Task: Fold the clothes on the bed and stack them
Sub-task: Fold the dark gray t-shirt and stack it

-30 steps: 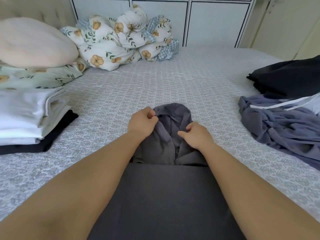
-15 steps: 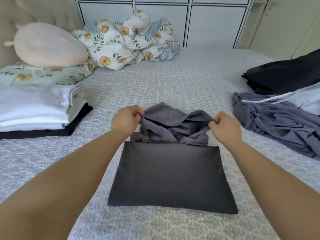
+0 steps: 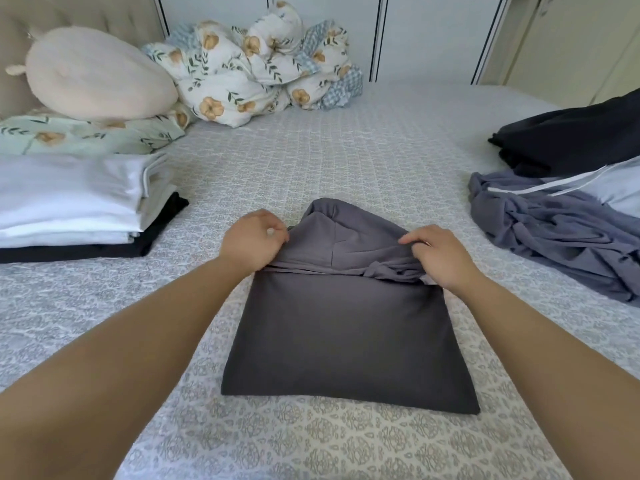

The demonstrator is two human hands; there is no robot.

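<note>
The bed (image 3: 346, 143) carries a folded stack (image 3: 79, 206) at your left — several white pieces on a black one, exact count unclear — so part of the job looks done. At your right an unfolded heap (image 3: 561, 202) waits: at least three garments. One hoodie (image 3: 346, 327) lies mid-bed, body folded, hood loose. Your left hand (image 3: 254, 239) and right hand (image 3: 438, 254) each pinch a hood edge — two grips clamped on fabric.
</note>
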